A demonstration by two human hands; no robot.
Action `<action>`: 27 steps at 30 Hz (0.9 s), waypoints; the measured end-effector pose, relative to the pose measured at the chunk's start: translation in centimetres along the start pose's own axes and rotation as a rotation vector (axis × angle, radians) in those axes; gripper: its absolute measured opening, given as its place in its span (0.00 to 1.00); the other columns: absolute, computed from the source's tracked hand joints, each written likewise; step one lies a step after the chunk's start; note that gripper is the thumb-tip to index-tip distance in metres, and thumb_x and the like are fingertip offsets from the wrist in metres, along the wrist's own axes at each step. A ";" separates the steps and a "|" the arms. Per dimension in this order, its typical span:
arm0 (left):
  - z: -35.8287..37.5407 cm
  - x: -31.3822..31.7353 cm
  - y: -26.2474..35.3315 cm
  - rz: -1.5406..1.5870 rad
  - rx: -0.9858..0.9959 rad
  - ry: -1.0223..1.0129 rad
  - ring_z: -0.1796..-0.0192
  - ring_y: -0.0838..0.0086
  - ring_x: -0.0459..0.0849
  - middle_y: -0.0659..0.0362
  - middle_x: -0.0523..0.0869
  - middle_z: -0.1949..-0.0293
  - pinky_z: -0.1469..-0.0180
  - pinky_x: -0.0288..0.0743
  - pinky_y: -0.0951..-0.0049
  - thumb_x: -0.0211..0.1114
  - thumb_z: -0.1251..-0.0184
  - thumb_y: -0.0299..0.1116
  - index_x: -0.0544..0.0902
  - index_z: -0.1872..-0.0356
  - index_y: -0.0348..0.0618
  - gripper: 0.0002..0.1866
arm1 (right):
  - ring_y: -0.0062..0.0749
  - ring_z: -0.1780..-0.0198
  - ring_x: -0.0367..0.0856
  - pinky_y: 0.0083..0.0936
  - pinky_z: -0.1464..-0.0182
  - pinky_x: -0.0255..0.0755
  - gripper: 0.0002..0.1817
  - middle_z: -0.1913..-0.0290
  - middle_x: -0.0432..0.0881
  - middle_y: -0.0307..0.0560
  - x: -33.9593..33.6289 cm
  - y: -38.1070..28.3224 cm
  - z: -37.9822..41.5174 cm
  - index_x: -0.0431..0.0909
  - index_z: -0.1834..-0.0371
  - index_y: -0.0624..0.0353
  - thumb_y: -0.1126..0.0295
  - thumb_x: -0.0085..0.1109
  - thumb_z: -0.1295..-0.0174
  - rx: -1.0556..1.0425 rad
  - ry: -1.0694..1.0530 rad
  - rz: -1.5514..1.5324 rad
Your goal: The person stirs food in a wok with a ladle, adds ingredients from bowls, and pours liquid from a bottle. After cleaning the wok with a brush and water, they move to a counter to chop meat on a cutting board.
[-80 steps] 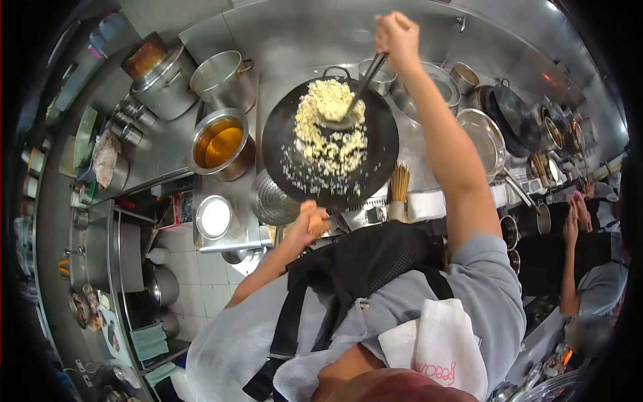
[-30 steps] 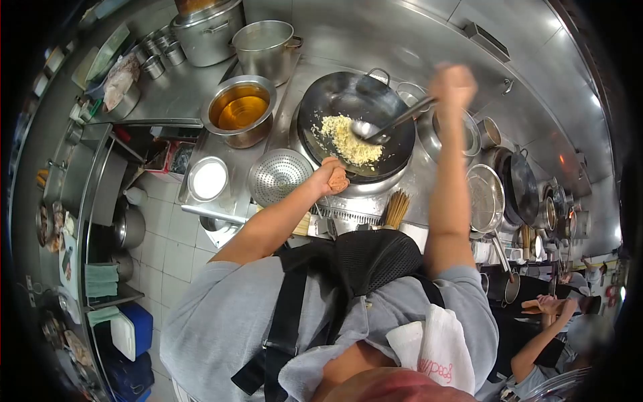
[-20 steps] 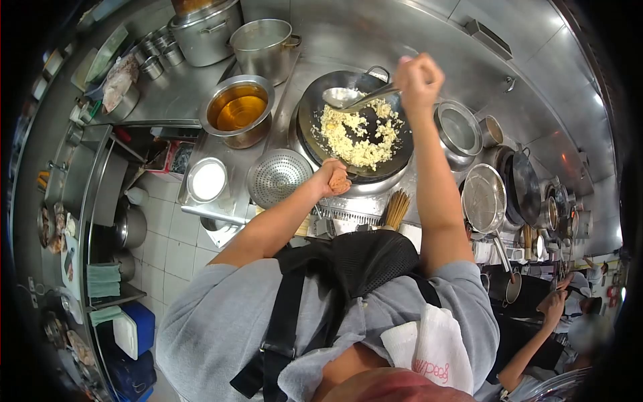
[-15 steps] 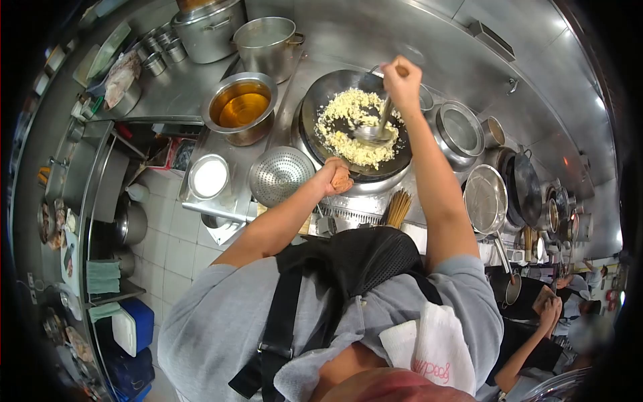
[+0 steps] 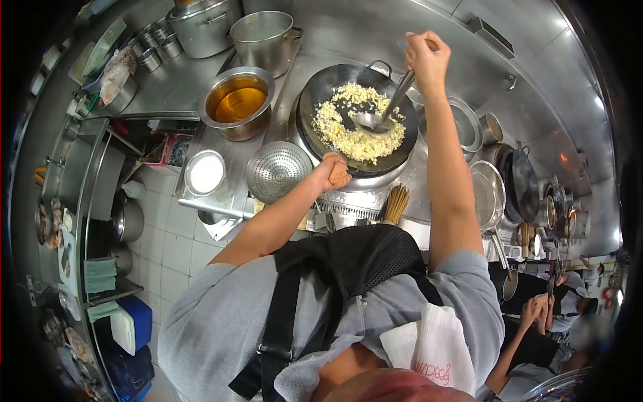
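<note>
A black wok (image 5: pixel 313 94) sits on the burner with crumbly, pale yellow cooked egg (image 5: pixel 375 149) spread in a ring inside it. My left hand (image 5: pixel 331 171) is closed at the wok's near edge, with what looks like a folded brown cloth (image 5: pixel 341 179) in its grip; the hand hides the near handle. High over the wok's right side, my right hand (image 5: pixel 429 59) grips the handle end of a metal ladle (image 5: pixel 400 94). The ladle's bowl rests in the egg at the middle right.
Left of the wok stand a perforated strainer (image 5: pixel 278 173), a pot of amber liquid (image 5: pixel 264 120) and a container of white contents (image 5: pixel 205 173). On the right are a mesh strainer (image 5: pixel 487 191) and a bamboo brush (image 5: pixel 396 203). A co-worker's hands (image 5: pixel 536 311) show lower right.
My right hand has moved up and to the right, tilting the ladle's handle away. The ladle's bowl has shifted slightly in the egg. My left hand stays at the wok's edge.
</note>
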State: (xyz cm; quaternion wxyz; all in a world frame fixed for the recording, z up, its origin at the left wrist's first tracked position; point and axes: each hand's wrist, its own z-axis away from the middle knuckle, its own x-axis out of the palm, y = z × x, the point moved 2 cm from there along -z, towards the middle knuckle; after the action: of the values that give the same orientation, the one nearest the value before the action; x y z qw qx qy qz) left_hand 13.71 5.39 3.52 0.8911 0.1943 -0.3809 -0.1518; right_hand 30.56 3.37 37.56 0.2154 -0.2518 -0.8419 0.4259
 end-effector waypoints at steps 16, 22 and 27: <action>0.3 0.0 -0.1 0.113 0.055 -0.059 0.75 0.56 0.80 0.55 0.78 0.68 0.71 0.81 0.49 0.63 0.43 0.27 0.68 0.58 0.61 0.17 | 0.14 0.86 0.61 0.18 0.83 0.53 0.18 0.87 0.67 0.32 -2.2 5.0 3.3 0.64 0.85 0.57 0.75 0.60 0.40 -0.018 0.077 0.201; -0.3 -0.2 -0.2 0.086 0.042 0.027 0.71 0.55 0.82 0.54 0.79 0.67 0.71 0.81 0.51 0.62 0.43 0.27 0.67 0.55 0.63 0.19 | 0.14 0.87 0.60 0.17 0.84 0.52 0.17 0.87 0.65 0.33 0.7 1.3 3.3 0.63 0.83 0.58 0.78 0.58 0.39 0.015 -0.024 -0.033; -0.2 -0.5 0.0 0.083 0.017 -0.065 0.71 0.57 0.82 0.56 0.79 0.68 0.69 0.81 0.51 0.65 0.45 0.28 0.69 0.55 0.61 0.19 | 0.15 0.87 0.60 0.18 0.85 0.53 0.17 0.87 0.66 0.34 -2.0 5.6 2.8 0.63 0.83 0.57 0.79 0.57 0.39 -0.007 0.093 -0.091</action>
State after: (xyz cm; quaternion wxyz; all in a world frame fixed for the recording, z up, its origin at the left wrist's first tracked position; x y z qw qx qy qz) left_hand 13.50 5.64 3.03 0.8822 0.1808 -0.4185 -0.1178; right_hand 31.83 3.34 31.08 0.2724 -0.2334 -0.8430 0.4008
